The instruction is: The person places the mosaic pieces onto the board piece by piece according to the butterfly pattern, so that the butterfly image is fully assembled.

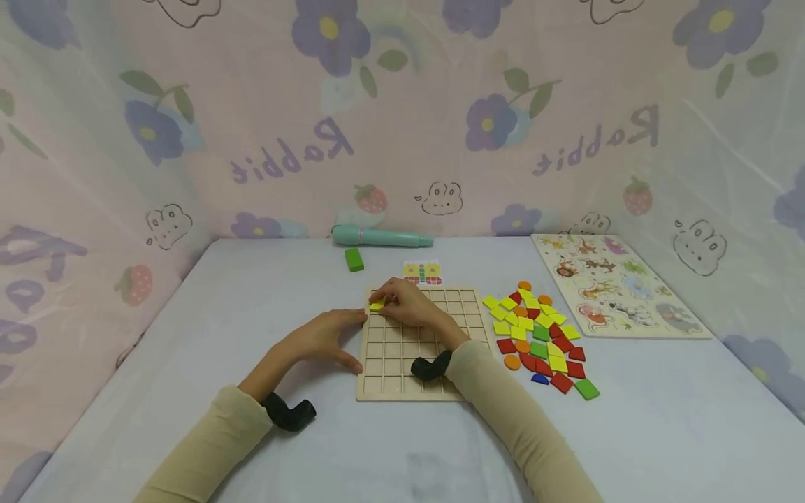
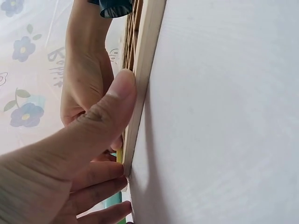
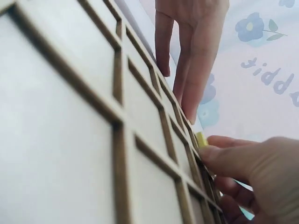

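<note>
A wooden grid board (image 1: 393,366) lies on the white table, divided by raised strips into square cells. My right hand (image 1: 410,304) pinches a yellow tile (image 1: 376,306) at the board's far left corner cell. In the right wrist view the yellow tile (image 3: 201,139) stands tilted between thumb and fingers; how much of it sits in the cell is hidden. Along the board's left edge, my left hand (image 1: 322,340) rests with thumb and fingertips spread and touching the side. The left wrist view shows the left thumb (image 2: 105,112) against the wooden rim.
Right of the board lie loose yellow, red, green, orange and blue tiles (image 1: 530,323). A small pattern card (image 1: 423,272) sits behind the board, near a green block (image 1: 354,260) and a teal pen-shaped object (image 1: 383,237). An animal picture board (image 1: 619,286) lies at the far right.
</note>
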`<state>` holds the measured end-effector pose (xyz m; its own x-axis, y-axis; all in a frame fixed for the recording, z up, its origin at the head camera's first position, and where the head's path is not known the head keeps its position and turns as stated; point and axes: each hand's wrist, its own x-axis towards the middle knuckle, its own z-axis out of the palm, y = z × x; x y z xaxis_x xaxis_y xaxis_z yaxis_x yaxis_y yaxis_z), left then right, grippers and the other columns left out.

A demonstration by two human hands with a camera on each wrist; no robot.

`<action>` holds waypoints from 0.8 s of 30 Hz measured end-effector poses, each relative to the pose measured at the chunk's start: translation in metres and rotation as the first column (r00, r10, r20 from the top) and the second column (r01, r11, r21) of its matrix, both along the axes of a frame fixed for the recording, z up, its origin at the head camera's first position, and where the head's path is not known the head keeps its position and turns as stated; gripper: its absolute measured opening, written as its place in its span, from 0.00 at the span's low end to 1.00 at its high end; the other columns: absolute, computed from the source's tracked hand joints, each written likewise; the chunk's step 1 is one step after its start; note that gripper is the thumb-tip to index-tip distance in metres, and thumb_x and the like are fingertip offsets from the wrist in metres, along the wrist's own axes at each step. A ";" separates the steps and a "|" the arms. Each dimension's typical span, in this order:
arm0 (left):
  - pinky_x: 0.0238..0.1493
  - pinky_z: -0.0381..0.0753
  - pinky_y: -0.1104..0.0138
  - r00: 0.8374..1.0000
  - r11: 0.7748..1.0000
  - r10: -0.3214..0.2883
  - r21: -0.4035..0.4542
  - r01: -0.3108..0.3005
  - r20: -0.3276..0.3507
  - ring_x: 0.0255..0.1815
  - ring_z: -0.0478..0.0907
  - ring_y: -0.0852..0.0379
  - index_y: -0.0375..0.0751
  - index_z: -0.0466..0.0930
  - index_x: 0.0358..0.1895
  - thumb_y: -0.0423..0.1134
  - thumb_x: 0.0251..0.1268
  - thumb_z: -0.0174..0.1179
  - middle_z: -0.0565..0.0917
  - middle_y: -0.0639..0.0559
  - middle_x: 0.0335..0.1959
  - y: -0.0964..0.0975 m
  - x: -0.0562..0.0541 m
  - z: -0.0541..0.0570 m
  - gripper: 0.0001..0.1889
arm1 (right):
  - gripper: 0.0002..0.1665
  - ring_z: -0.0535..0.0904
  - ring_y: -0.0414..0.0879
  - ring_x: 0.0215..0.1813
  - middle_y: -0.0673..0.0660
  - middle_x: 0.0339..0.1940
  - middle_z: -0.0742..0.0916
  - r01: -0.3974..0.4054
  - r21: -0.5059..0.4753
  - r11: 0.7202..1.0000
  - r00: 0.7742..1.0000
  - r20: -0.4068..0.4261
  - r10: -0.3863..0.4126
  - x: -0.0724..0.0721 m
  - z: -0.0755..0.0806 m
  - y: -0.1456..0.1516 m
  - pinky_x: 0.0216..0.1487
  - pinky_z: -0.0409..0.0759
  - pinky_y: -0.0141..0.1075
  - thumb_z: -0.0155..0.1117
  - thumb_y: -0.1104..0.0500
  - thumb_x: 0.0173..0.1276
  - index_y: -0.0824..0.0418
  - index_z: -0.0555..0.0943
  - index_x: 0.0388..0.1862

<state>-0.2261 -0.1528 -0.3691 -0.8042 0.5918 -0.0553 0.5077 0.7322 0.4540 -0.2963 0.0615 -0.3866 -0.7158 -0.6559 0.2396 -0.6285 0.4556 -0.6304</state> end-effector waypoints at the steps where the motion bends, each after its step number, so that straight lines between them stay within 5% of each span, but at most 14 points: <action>1: 0.68 0.59 0.51 1.000 1.000 0.001 0.003 -0.001 0.002 0.69 0.60 0.42 0.32 0.64 0.66 0.55 0.37 0.75 0.66 0.40 0.67 0.000 0.000 -0.001 0.51 | 0.14 0.76 0.47 0.44 0.57 0.46 0.81 -0.001 0.004 1.000 1.000 0.008 0.001 0.001 -0.001 0.000 0.43 0.75 0.33 0.64 0.66 0.61 0.63 0.82 0.47; 14: 0.67 0.59 0.47 0.999 0.987 0.022 0.157 -0.017 -0.030 0.68 0.59 0.40 0.35 0.65 0.66 0.56 0.35 0.75 0.66 0.41 0.67 -0.008 0.000 -0.016 0.51 | 0.13 0.73 0.43 0.41 0.54 0.41 0.80 -0.060 -0.027 0.998 0.997 -0.054 0.058 -0.008 -0.006 0.004 0.41 0.72 0.34 0.62 0.62 0.64 0.61 0.83 0.47; 24: 0.68 0.58 0.49 1.000 0.988 0.025 0.150 -0.025 -0.001 0.70 0.58 0.43 0.36 0.63 0.67 0.57 0.35 0.75 0.65 0.43 0.68 -0.006 0.000 -0.014 0.52 | 0.13 0.73 0.46 0.41 0.56 0.42 0.80 -0.014 0.012 1.000 0.999 -0.039 0.015 -0.004 -0.004 0.003 0.41 0.72 0.34 0.63 0.64 0.63 0.63 0.83 0.46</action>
<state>-0.2259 -0.1587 -0.3833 -0.8189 0.5728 0.0345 0.4912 0.6687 0.5582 -0.2999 0.0645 -0.3903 -0.6964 -0.6692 0.2593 -0.6592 0.4535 -0.5999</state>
